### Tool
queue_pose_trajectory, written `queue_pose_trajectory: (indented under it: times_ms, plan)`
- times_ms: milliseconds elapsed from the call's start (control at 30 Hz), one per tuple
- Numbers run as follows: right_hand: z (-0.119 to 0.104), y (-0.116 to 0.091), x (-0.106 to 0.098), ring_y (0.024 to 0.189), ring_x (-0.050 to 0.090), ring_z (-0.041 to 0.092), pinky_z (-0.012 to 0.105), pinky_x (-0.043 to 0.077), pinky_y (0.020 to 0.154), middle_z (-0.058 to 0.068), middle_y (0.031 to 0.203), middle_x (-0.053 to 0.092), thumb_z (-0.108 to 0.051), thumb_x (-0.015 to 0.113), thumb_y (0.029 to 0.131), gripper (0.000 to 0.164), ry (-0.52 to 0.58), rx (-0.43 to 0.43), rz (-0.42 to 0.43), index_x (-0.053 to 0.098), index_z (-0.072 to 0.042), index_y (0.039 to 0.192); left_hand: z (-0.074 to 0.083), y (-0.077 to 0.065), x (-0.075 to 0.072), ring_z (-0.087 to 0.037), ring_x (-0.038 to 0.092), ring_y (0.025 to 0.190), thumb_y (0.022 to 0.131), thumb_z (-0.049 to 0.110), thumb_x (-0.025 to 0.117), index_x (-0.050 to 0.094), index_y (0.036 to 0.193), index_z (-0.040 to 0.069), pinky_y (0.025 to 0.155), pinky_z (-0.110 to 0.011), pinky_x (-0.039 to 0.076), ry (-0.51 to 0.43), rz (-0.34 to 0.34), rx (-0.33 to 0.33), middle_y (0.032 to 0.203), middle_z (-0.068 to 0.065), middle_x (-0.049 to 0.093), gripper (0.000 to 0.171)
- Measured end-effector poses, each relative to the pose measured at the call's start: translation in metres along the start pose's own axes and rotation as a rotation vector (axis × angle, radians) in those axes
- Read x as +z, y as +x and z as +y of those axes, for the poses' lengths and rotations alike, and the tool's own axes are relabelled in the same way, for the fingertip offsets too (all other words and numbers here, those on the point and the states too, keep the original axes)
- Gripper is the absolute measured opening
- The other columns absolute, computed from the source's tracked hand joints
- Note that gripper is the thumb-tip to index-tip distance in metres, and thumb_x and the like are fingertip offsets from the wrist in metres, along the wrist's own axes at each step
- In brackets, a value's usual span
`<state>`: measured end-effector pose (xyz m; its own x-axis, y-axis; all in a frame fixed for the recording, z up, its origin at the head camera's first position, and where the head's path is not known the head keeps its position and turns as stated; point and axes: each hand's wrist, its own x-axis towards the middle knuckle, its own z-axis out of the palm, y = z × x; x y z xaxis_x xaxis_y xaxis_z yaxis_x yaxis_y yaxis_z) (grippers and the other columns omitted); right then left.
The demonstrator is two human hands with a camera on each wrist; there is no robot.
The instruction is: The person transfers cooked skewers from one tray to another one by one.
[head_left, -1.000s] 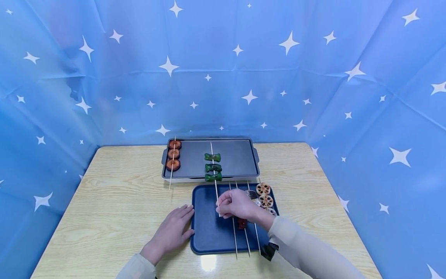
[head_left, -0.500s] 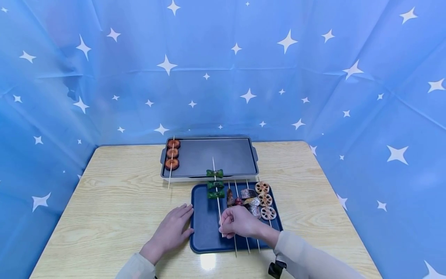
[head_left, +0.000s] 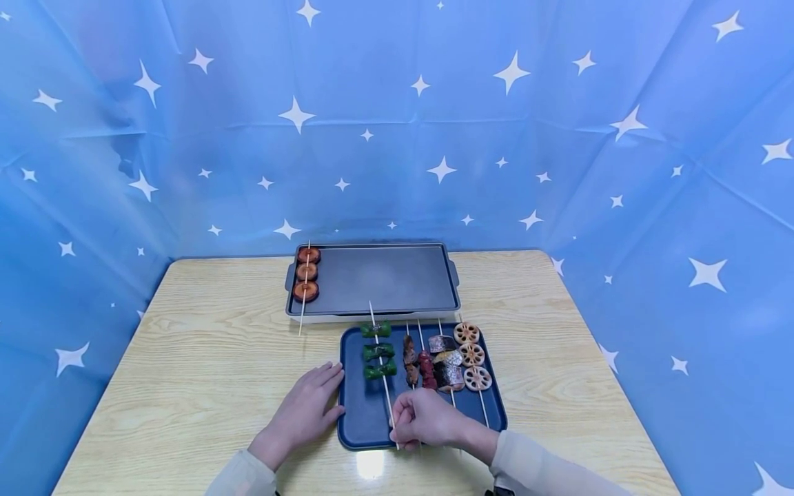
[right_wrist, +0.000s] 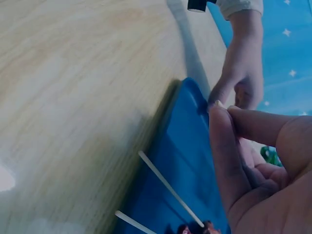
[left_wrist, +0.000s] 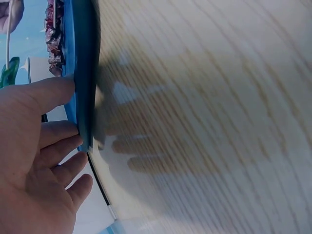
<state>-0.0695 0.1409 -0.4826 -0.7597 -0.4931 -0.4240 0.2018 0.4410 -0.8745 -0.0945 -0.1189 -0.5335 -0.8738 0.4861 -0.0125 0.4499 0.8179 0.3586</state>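
Note:
My right hand pinches the lower end of a wooden skewer threaded with green pepper pieces, held over the left part of the blue tray. In the right wrist view, thumb and forefinger of the right hand meet at the stick's tip. My left hand lies with its fingers extended at the tray's left rim; in the left wrist view the fingertips of the left hand touch that blue edge. On the tray's right half lie skewers of brown meat, red meat, fish pieces and lotus root slices.
Behind the tray stands a dark griddle with side handles. A skewer of round brown mushroom-like slices lies along its left side, the stick poking past the front edge. Both stand on a wood-grain table before a blue starry curtain.
My right hand has drawn the green pepper skewer back from over the griddle, toward me and down over the tray's left part. The left hand has stayed at the tray's rim.

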Motion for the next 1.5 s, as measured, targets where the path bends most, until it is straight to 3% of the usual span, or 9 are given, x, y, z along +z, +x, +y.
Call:
queue_pose_trajectory:
  times_ms: [67,233,433,533,667,933,1500]
  plan:
    - [0.002,-0.001,0.001,0.054,0.064,0.014,0.02,0.044,0.047,0.011,0.064,0.07,-0.001,0.073,0.079,0.012,-0.015,-0.003,-0.005,0.061,-0.002,0.078,0.0,0.0,0.0,-0.03,0.045,0.138,0.088,0.034,0.07,0.055,0.136,0.001,0.117,-0.049,0.036,-0.003,0.002,0.004,0.146,-0.011,0.051,0.061]
    - [0.005,-0.007,0.005,0.056,0.064,0.013,0.022,0.052,0.05,0.014,0.065,0.07,0.001,0.073,0.078,0.011,-0.013,-0.004,-0.026,0.062,-0.001,0.077,0.0,0.0,0.001,-0.03,0.045,0.138,0.088,0.034,0.07,0.055,0.136,0.001,0.117,-0.049,0.036,-0.006,0.001,0.005,0.146,-0.011,0.051,0.061]
    - [0.01,-0.012,0.007,0.052,0.062,0.01,0.017,0.043,0.046,0.011,0.062,0.069,0.002,0.073,0.077,0.013,-0.05,-0.003,-0.025,0.061,-0.004,0.074,0.0,0.001,0.0,-0.03,0.044,0.139,0.088,0.034,0.07,0.054,0.137,0.002,0.117,-0.048,0.036,-0.01,-0.014,-0.009,0.147,-0.01,0.051,0.06]
    - [0.013,-0.012,0.007,0.052,0.062,0.01,0.019,0.047,0.046,0.011,0.062,0.069,0.002,0.073,0.077,0.014,-0.057,0.025,-0.017,0.061,-0.005,0.073,0.0,0.001,0.0,-0.029,0.044,0.139,0.088,0.034,0.07,0.054,0.137,0.002,0.117,-0.048,0.036,-0.013,-0.015,-0.013,0.147,-0.01,0.051,0.06]
    - [0.014,-0.011,0.006,0.052,0.063,0.011,0.025,0.057,0.05,0.01,0.062,0.069,0.004,0.073,0.077,0.015,-0.025,0.082,0.008,0.061,-0.004,0.073,0.0,0.001,0.001,-0.029,0.044,0.139,0.088,0.034,0.07,0.054,0.137,0.003,0.117,-0.048,0.035,-0.009,-0.012,-0.016,0.147,-0.009,0.05,0.061]
    - [0.015,-0.006,0.008,0.052,0.064,0.01,0.031,0.061,0.055,0.004,0.063,0.068,0.005,0.072,0.079,0.012,0.068,0.156,0.057,0.062,-0.001,0.079,-0.001,0.0,0.002,-0.03,0.044,0.139,0.088,0.034,0.07,0.054,0.137,0.002,0.117,-0.048,0.035,-0.009,-0.001,-0.014,0.147,-0.01,0.051,0.06]
    - [0.021,0.004,0.015,0.052,0.063,0.009,0.029,0.061,0.053,0.008,0.064,0.068,0.003,0.072,0.08,0.01,0.1,0.171,0.112,0.064,0.0,0.082,-0.001,0.0,0.002,-0.03,0.044,0.139,0.088,0.034,0.071,0.054,0.137,0.003,0.117,-0.05,0.035,-0.028,0.0,-0.014,0.147,-0.01,0.051,0.061]
